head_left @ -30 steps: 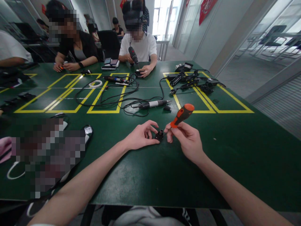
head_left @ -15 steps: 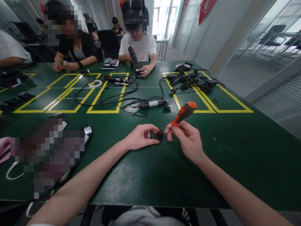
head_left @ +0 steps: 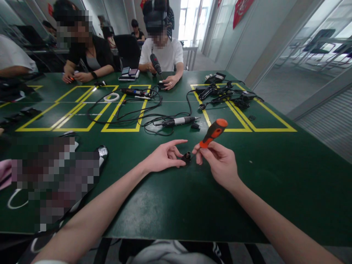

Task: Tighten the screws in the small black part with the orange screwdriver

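Note:
A small black part with a round metal-rimmed opening (head_left: 187,158) stands on the green table. My left hand (head_left: 165,156) steadies it from the left with the thumb and curled fingers, while the index finger is lifted and points out above it. My right hand (head_left: 220,159) grips an orange-and-black screwdriver (head_left: 213,132) low on its handle. The screwdriver leans, handle up and to the right, its thin shaft slanting down to the right side of the black part. Where exactly the tip touches is too small to make out.
Beyond my hands lies a grey-and-black corded rotary tool (head_left: 180,121) with a small black piece (head_left: 195,126). Tangled black cables (head_left: 220,93) lie back right, a white ring (head_left: 111,97) back left. Blurred-out devices (head_left: 68,183) sit left. Across the table (head_left: 170,209), a person holds a power drill (head_left: 155,63).
My left index finger has lifted off the black part and straightened. The screwdriver handle has shifted slightly left. The black part stays in place.

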`<state>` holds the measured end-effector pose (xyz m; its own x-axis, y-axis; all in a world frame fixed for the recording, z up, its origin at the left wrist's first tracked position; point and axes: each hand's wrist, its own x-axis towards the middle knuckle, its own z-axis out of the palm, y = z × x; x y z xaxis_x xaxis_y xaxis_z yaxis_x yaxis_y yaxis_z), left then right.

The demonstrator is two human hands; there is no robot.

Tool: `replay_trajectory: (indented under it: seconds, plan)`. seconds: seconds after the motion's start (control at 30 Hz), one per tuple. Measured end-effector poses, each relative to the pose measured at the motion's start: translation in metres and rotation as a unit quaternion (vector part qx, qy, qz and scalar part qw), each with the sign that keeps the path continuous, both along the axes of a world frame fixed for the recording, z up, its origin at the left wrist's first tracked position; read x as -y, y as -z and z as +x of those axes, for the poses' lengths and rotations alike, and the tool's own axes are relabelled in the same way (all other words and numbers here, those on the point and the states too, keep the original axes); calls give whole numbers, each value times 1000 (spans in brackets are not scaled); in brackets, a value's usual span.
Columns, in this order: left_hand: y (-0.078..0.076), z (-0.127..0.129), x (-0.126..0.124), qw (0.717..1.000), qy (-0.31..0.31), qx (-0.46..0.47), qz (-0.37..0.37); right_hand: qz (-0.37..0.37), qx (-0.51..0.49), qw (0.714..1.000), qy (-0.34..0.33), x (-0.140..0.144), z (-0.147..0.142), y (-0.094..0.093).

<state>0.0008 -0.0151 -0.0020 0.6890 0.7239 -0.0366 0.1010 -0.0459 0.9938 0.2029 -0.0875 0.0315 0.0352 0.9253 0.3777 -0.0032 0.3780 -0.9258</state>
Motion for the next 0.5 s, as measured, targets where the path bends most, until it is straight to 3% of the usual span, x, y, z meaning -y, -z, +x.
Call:
replay_trajectory:
  seconds: [0.23,0.5]
  plan:
    - [-4,-1,-6,998,14,15,-51,9,-26,1000,-3,2,-3,4]
    - [-5,-1,-3,1000,19,-15,-2,2,-19,1000,3,-1,-2,2]
